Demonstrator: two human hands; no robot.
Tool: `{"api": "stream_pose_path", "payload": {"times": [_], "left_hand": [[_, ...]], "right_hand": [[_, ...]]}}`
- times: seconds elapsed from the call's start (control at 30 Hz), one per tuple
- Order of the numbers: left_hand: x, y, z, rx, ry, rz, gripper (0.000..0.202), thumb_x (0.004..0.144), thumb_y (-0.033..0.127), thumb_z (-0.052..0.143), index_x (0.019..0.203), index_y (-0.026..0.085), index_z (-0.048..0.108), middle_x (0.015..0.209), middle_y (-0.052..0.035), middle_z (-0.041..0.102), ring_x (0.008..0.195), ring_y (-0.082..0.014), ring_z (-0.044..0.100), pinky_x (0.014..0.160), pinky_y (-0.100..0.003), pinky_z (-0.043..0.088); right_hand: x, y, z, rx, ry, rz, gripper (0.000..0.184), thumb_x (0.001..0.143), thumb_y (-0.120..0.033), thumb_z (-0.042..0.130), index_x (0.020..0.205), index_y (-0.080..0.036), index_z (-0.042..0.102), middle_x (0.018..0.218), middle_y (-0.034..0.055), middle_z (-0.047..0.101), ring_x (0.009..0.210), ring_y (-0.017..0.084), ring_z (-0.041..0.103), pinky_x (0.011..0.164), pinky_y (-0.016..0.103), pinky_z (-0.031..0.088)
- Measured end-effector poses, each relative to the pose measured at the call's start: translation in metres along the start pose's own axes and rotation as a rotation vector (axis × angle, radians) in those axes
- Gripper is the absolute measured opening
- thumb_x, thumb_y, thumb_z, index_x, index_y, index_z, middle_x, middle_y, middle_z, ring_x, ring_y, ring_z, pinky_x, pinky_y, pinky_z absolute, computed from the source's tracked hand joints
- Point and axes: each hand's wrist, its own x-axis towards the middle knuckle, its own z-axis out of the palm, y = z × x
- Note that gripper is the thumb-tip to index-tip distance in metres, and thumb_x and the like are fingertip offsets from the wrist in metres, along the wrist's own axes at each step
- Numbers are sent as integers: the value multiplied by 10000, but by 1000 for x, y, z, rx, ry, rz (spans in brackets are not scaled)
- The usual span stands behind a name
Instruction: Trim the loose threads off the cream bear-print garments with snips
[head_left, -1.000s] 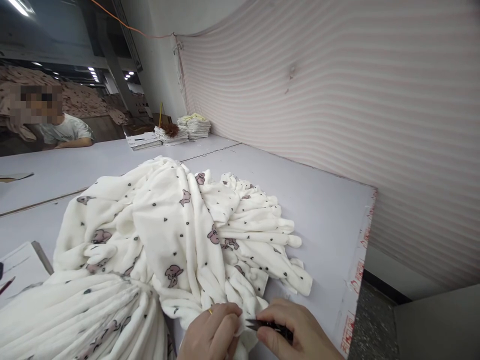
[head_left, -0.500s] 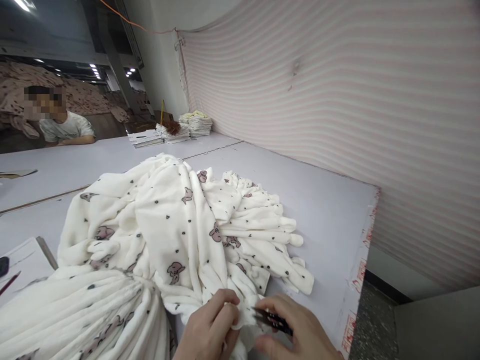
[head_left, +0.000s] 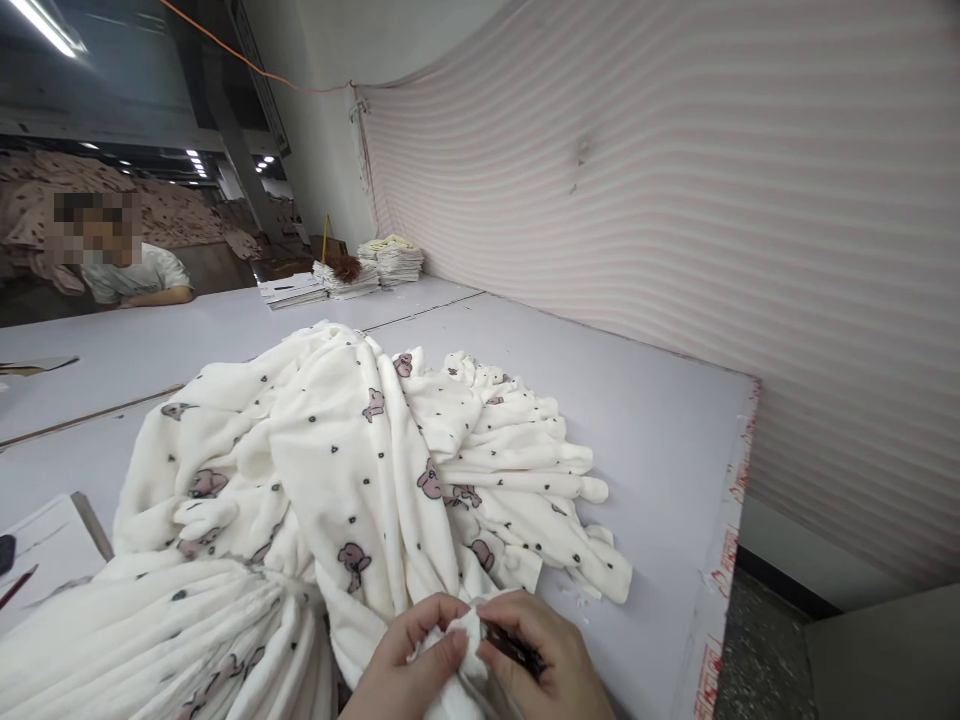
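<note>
A large heap of white fleece fabric (head_left: 322, 430) with mauve animal prints and small dark marks lies across the table in front of me. At its near edge my left hand (head_left: 420, 655) is closed, pinching a bunched piece of the fleece between thumb and fingers. My right hand (head_left: 544, 650) touches the same piece from the right, its fingers wrapped round dark thread snips (head_left: 514, 648). The tips of the snips are hidden among the fabric and fingers. A second gathered bundle of this fleece (head_left: 187, 640) sits at the lower left.
The pale table (head_left: 637, 430) ends on the right at an edge with red-printed tape (head_left: 724, 560). A striped cloth (head_left: 637, 200) hangs behind it. Stacks of folded white pieces (head_left: 390, 262) stand at the back. A person (head_left: 139, 275) leans on the far left side. Papers (head_left: 56, 535) lie at left.
My right hand has moved left with the snips and now meets my left hand at the fabric. The view has tilted slightly upward.
</note>
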Motion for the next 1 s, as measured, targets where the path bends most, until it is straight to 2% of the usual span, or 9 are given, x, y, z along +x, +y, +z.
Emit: {"api": "stream_pose_path", "payload": {"times": [0.13,0.27,0.4,0.5,0.57,0.67,0.8,1.0], "left_hand": [[-4,5,5,150,0,46,438,695,603,676,828,185,667,782,-6,617,777,-186,562,746,-250,448],[-4,1,11,298,74,72,380,748,555,631,911,212,651,755,23,537,727,-160,510,702,-214,412],[-2,-6,10,315,105,122,401,788,593,551,811,200,626,683,28,519,669,-153,459,645,-214,380],[-1,-6,10,191,120,101,427,765,621,572,833,201,612,682,37,530,640,-139,446,605,-203,371],[-1,-4,12,131,132,83,420,747,616,603,824,203,616,706,35,553,658,-136,462,613,-193,380],[-3,0,16,124,158,88,402,733,596,632,809,201,627,715,30,570,673,-141,480,637,-195,402],[-3,1,17,131,213,98,398,724,590,639,816,203,622,692,39,521,630,-133,449,612,-203,394],[1,-7,16,130,203,100,427,710,609,644,791,190,639,697,37,488,653,-132,416,625,-205,364]], "right_hand": [[-8,11,15,-138,94,55,136,908,-284,484,847,-232,594,690,-7,661,603,147,616,573,210,448],[-7,10,24,-165,179,173,212,941,-369,410,826,-238,529,646,-20,614,555,148,573,546,219,419],[1,0,19,-15,123,285,239,917,-425,448,805,-228,522,638,-17,585,589,151,573,556,214,434],[0,-3,7,76,80,284,197,838,-389,558,929,-223,611,811,32,674,762,195,639,696,251,492],[-4,-2,0,64,51,277,214,814,-361,589,959,-225,666,875,56,699,820,220,657,737,274,500],[-7,0,-5,6,-11,254,211,811,-328,603,960,-222,708,864,69,707,799,229,667,722,287,507],[-4,0,-6,-43,-21,232,200,844,-309,576,956,-223,718,862,66,712,801,223,672,718,278,510],[-3,4,-4,-44,-40,241,203,814,-298,612,966,-211,715,889,69,719,824,224,677,730,267,515]]}}
